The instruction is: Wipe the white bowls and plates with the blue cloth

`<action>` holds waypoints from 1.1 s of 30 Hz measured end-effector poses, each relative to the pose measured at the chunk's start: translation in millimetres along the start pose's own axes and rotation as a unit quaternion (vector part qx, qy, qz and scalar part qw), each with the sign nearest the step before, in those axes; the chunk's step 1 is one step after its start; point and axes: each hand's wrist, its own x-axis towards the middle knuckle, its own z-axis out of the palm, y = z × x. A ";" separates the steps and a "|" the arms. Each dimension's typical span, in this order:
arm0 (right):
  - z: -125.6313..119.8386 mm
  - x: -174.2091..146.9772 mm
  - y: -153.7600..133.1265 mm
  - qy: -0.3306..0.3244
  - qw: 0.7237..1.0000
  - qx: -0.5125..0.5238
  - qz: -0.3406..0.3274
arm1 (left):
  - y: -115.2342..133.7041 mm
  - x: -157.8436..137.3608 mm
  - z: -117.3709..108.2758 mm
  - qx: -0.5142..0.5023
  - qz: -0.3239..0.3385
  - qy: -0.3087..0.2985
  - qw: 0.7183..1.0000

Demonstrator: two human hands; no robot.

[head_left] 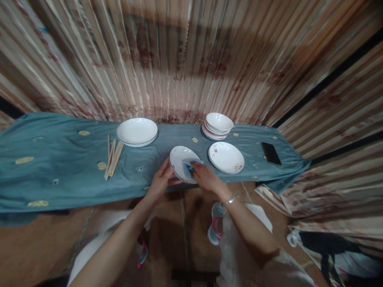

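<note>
A white plate with a thin dark rim is held tilted near the front of the table. My left hand grips its left edge, thumb on the rim and fingers underneath. Pressed against the plate's inner face is a light blue cloth, pinched in my right hand. The fingertips of that hand are partly hidden by the cloth. Just right of the plate lies a white plate with red flowers.
A green-blue cloth covers the long table. On it are stacked white plates, several wooden chopsticks, a stack of bowls and a black phone. A pleated curtain hangs along the back.
</note>
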 end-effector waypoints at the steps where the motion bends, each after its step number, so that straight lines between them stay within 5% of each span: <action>1: -2.9 -4.4 -0.3 -0.006 1.000 -0.006 -0.003 | -0.1 0.4 0.4 -0.009 -0.006 0.001 1.000; 12: -29.7 -32.6 -9.5 -0.061 0.997 0.042 -0.012 | -1.6 0.6 1.5 -0.014 -0.011 -0.025 1.000; 33: -21.7 -28.5 -18.4 -0.028 0.978 0.187 -0.088 | -3.7 0.9 -1.5 0.002 -0.004 -0.029 1.000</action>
